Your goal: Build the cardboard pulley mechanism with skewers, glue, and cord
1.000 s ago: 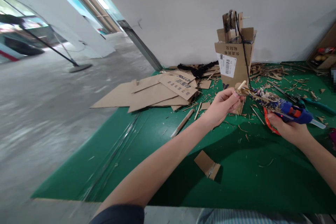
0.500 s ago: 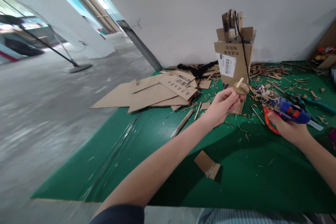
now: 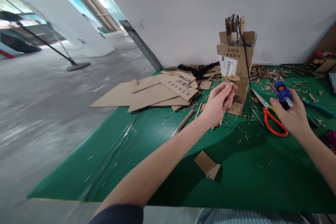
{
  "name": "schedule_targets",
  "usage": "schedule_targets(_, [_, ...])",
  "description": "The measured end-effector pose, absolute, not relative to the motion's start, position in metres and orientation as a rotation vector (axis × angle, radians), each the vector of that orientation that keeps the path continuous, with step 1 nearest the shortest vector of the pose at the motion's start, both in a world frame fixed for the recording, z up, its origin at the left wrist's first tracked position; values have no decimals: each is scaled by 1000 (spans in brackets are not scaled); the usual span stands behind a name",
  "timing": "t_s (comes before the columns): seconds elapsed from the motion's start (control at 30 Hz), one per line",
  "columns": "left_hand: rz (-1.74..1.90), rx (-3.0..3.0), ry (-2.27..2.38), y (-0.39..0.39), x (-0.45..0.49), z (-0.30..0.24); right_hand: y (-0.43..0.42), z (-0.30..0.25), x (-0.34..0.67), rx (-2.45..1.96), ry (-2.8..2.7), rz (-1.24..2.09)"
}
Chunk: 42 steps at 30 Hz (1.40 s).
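Drawing apart since the earlier frame: my right hand (image 3: 294,112) is now holding the blue glue gun (image 3: 282,94) well off from the small brown disc (image 3: 233,77), its front end pointing away toward the wall, its translucent glue stick (image 3: 289,102) facing back at me. My left hand (image 3: 219,102) is presenting the disc flatter than before, the pale stick (image 3: 231,70) rising nearly upright above it, in front of the cardboard box (image 3: 236,56) and its white label (image 3: 225,67). Left forearm is reaching diagonally from the lower left, dark sleeve (image 3: 119,214) showing at the bottom; thumb and forefinger are closing in a pinch just below the disc, remaining fingers curling under, a pale length of stick poking out beneath. Right forearm is slanting in from the right edge; thumb is lying by the gun's near side, fingers wrapping its handle, mostly hidden, so I cannot tell whether they are pressing a trigger. Orange-handled scissors (image 3: 266,104), now uncovered, are lying just beside my right hand. Black cord (image 3: 246,54) is hanging down the box. Cardboard scrap (image 3: 204,161) is lying nearer me on the green table (image 3: 183,189), cardboard sheets (image 3: 154,94) spreading farther left.
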<state>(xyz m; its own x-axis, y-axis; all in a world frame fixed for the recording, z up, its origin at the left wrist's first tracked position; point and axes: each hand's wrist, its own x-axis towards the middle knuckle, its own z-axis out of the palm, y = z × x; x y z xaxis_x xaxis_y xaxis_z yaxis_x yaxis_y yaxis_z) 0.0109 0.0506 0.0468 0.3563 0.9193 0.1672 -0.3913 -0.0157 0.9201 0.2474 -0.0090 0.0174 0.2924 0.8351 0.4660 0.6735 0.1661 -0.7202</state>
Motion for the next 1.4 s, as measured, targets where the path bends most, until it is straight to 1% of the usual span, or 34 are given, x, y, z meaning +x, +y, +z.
schedule_targets(0.13, [1191, 1423, 757, 55, 6, 56, -5, 22, 267, -1771, -1643, 17])
schedule_targets(0.2, [1233, 1761, 870, 58, 1, 60, -4, 20, 277, -1910, -1835, -105])
schedule_targets(0.27, [1228, 2176, 929, 61, -5, 60, -4, 12, 287, -2025, -1953, -153])
schedule_targets(0.33, [1130, 2517, 867, 65, -8, 55, -4, 0, 296, -2069, -2029, -106])
schedule_targets(0.43, [888, 2749, 674, 72, -10, 43, -5, -16, 308, -2090, -2110, -48])
schedule_targets(0.53, [711, 2816, 625, 79, -10, 32, -8, -24, 314, -2118, -2088, -115])
schedule_targets(0.7, [608, 2866, 735, 87, -11, 18, -8, -27, 310, -2062, -2036, -195])
schedule_targets(0.9, [600, 2879, 829, 89, -7, 5, -6, -34, 307, -2031, -2000, -262])
schedule_targets(1.1, [623, 2873, 898, 86, 1, 2, -2, -38, 309, -2021, -1986, -256])
schedule_targets(1.4, [632, 2833, 898, 88, 6, -1, -5, -37, 308, -1983, -2016, -264])
